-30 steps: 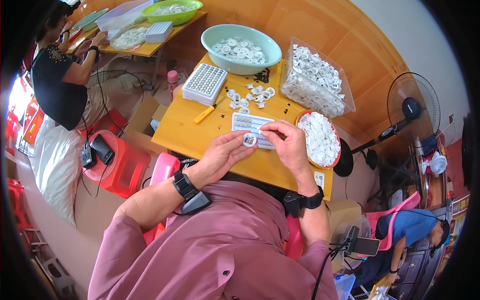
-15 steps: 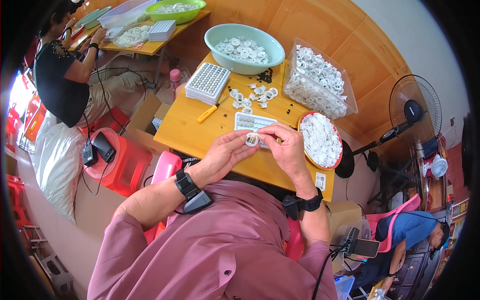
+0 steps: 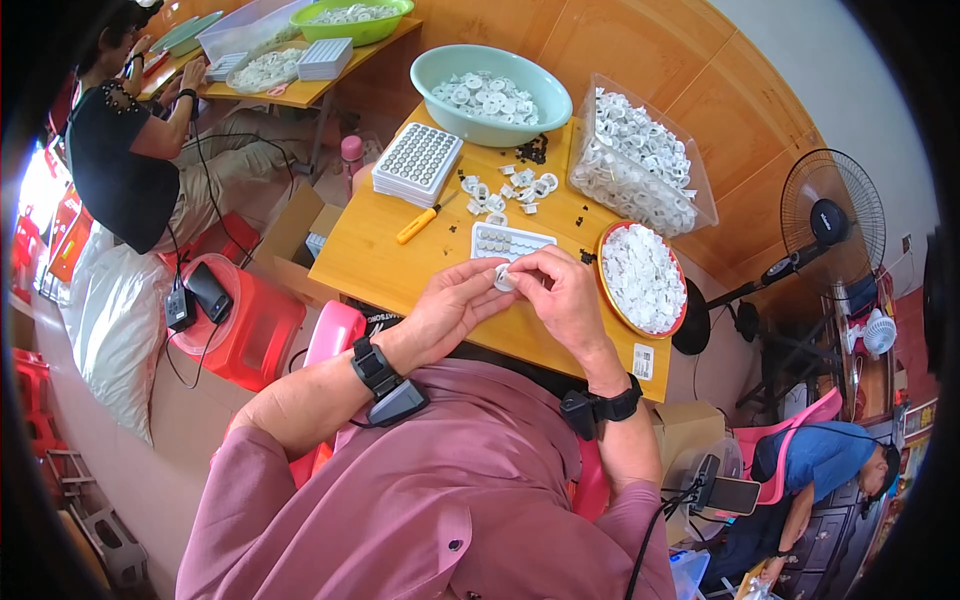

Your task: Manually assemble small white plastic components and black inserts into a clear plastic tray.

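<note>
Both hands meet above the front edge of the wooden table (image 3: 380, 270). The left hand (image 3: 445, 310) and right hand (image 3: 565, 300) pinch one small white round part (image 3: 505, 279) between fingertips, close to the white tray (image 3: 508, 241), probably so placing is short.

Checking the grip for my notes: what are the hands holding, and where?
A small white round part, pinched at its edges between left hand and right hand fingertips.

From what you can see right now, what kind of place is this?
Probably a small assembly workshop. Both hands pinch a small white part over a wooden table with a basin and bin of such parts, while another person works nearby.
</note>
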The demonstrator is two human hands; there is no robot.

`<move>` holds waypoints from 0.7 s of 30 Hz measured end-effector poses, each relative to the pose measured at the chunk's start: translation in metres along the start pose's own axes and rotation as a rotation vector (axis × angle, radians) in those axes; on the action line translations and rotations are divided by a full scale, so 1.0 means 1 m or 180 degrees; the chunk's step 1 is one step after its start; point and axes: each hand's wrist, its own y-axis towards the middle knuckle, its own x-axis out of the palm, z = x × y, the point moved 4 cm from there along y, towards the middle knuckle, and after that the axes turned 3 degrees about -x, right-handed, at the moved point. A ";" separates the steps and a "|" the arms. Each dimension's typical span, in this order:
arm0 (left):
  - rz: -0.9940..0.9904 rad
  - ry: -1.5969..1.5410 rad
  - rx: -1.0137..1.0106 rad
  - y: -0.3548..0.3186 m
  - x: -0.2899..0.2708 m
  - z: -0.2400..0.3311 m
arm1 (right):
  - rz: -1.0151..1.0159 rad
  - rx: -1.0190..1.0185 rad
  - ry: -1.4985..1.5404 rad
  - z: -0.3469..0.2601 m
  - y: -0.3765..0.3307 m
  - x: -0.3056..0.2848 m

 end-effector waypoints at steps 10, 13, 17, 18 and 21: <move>-0.0010 0.0085 0.0004 -0.001 0.000 0.000 | 0.0178 -0.0328 -0.0271 -0.001 -0.002 0.002; -0.0035 0.0070 0.0015 -0.002 0.000 -0.001 | 0.0129 -0.0359 -0.0267 -0.003 -0.002 0.001; 0.0086 0.0167 0.0045 -0.003 0.003 0.000 | 0.0044 -0.0357 -0.0237 0.000 -0.002 0.000; 0.0161 0.0242 0.0076 -0.003 0.003 0.000 | 0.0050 -0.0355 -0.0233 -0.001 -0.002 0.000; 0.0277 0.0566 0.0192 -0.005 0.006 0.003 | 0.0042 -0.0208 -0.0242 -0.002 -0.002 0.002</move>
